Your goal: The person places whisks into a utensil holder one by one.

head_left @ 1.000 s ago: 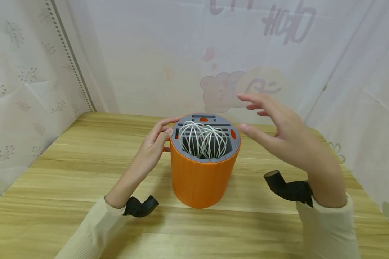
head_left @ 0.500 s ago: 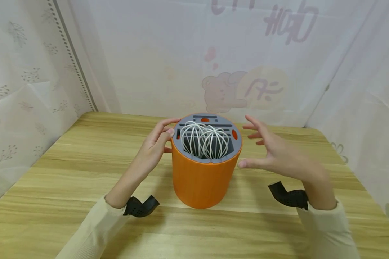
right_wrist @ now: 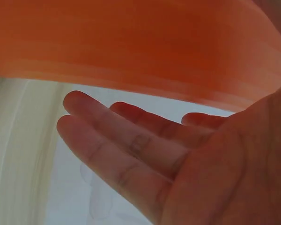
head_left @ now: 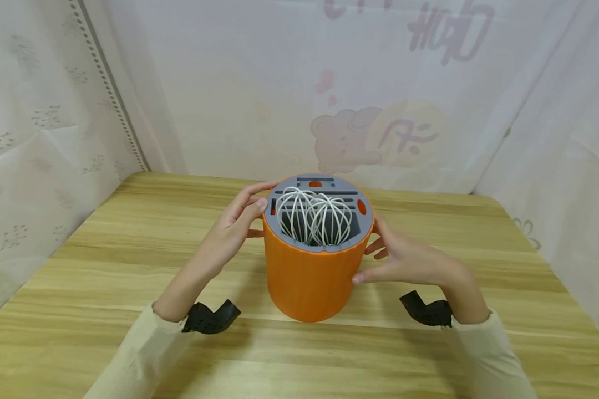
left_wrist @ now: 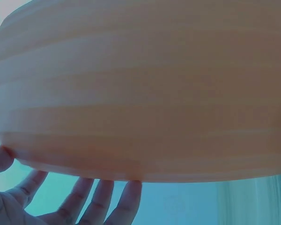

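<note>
An orange round utensil holder with a grey slotted top stands on the wooden table. Two wire whisks stand side by side in its large compartment, balloon ends up, handles hidden inside. At the holder's left, my left hand has its thumb at the rim and its extended fingertips on the wall, which fills much of the left wrist view. My right hand is at the right side, thumb tip right at the wall. Its fingers are spread and nearly straight below the orange wall in the right wrist view.
The wooden table extends around the holder on all sides. A printed curtain hangs behind the table, with more cloth at left and right. Black camera mounts sit on both wrists.
My right hand has come down and left from above the right side, until its fingers and thumb are at the holder's wall. My left hand and the holder have stayed in place.
</note>
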A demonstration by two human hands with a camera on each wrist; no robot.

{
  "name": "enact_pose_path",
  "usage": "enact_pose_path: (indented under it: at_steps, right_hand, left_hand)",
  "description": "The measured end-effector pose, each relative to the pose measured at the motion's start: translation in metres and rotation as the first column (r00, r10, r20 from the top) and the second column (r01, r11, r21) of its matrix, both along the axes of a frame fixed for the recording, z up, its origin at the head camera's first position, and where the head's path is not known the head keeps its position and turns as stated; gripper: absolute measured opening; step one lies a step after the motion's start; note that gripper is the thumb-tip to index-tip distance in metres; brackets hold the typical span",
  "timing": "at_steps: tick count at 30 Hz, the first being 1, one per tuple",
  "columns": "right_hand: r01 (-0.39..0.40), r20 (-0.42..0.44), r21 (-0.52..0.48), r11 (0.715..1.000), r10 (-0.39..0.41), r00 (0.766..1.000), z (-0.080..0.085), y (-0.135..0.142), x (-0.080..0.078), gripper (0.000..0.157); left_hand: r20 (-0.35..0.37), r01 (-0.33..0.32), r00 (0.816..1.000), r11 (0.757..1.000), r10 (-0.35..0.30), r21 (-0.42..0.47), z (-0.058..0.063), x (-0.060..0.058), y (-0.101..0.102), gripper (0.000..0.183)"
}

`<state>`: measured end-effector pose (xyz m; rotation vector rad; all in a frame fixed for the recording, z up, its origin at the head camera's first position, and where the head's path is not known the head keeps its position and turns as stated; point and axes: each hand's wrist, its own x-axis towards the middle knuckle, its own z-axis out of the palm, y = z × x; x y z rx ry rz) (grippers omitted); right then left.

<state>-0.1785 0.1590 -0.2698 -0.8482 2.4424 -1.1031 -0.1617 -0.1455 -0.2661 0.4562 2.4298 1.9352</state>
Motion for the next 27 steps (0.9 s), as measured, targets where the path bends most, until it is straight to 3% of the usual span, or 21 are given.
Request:
enact_pose_path:
  at_steps: [4,8,12,15,18,21,27]
  right_hand:
    - [-0.011,-0.003,-0.036,0.999,0.011,1.000,-0.004,-0.003,0.000,0.110]
    - [-0.016,-0.024,-0.051,0.999,0.015,1.000,-0.005,-0.004,0.000,0.108]
    - [-0.020,-0.033,-0.058,0.998,0.018,0.999,-0.005,-0.006,0.001,0.108]
    - [-0.016,-0.030,-0.057,0.998,0.014,0.999,-0.005,-0.008,0.001,0.107]
    - [-0.006,-0.026,-0.049,0.999,0.004,1.000,-0.006,-0.009,0.002,0.107]
    - [0.002,-0.027,-0.028,1.000,-0.003,1.000,-0.006,-0.010,0.002,0.109]
    - [0.005,-0.049,0.016,1.000,-0.004,0.999,-0.007,-0.009,0.004,0.112]
  left_hand:
    - [0.015,0.048,0.999,0.999,-0.048,-0.007,0.001,0.000,-0.004,0.040]
    - [0.055,0.152,0.987,0.986,-0.148,-0.072,0.002,-0.002,-0.015,0.047]
    - [0.089,0.311,0.950,0.929,-0.299,-0.199,0.001,-0.001,-0.030,0.058]
    - [0.120,0.386,0.923,0.879,-0.367,-0.281,-0.003,-0.001,-0.037,0.075]
    - [0.164,0.401,0.916,0.854,-0.366,-0.332,-0.008,-0.001,-0.037,0.091]
    - [0.178,0.396,0.918,0.843,-0.354,-0.364,-0.012,0.000,-0.034,0.096]
    - [0.165,0.378,0.926,0.850,-0.341,-0.368,-0.014,0.001,-0.024,0.094]
